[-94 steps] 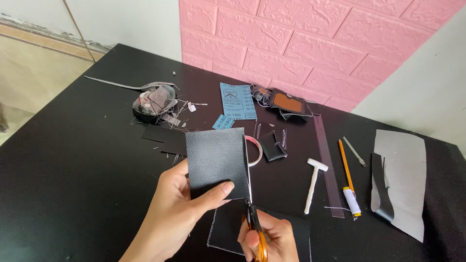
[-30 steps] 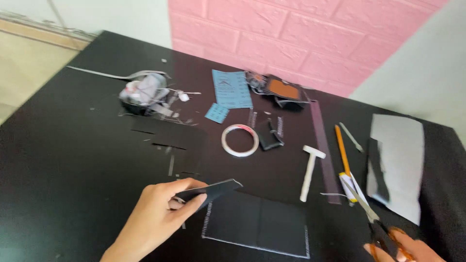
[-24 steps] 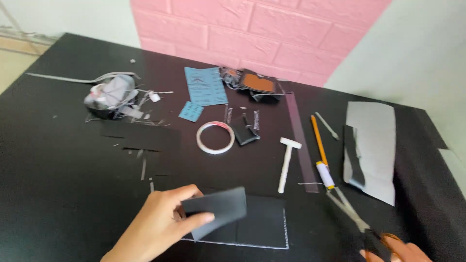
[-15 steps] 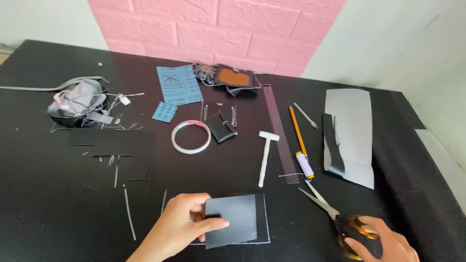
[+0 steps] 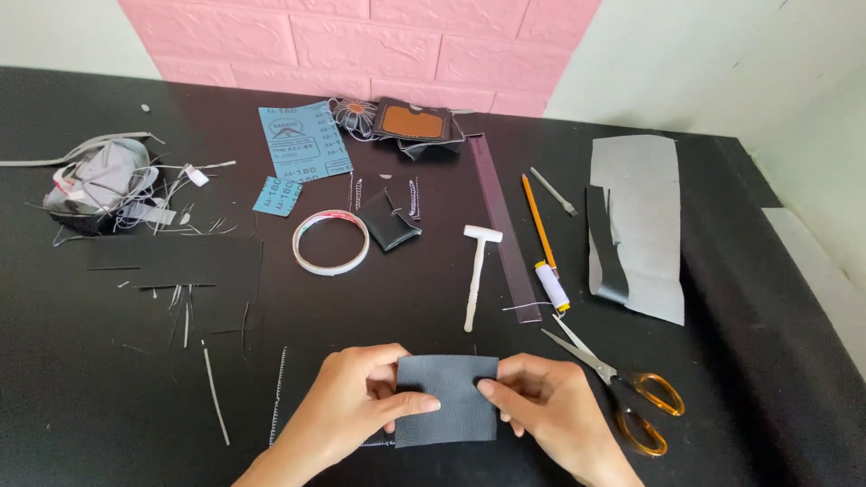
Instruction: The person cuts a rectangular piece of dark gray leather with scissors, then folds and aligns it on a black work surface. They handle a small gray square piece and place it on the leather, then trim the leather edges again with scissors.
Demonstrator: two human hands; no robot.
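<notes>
Both your left hand and right hand pinch the dark leather piece at the near edge; loosen either grip and it could shift crooked, and the open scissors lie just right.

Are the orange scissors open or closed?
Open. The scissors lie on the table with blades slightly apart, beside the right hand.

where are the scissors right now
In the head view the orange-handled scissors lie on the black table at lower right, just beside the right hand, below the white thread spool.
</notes>
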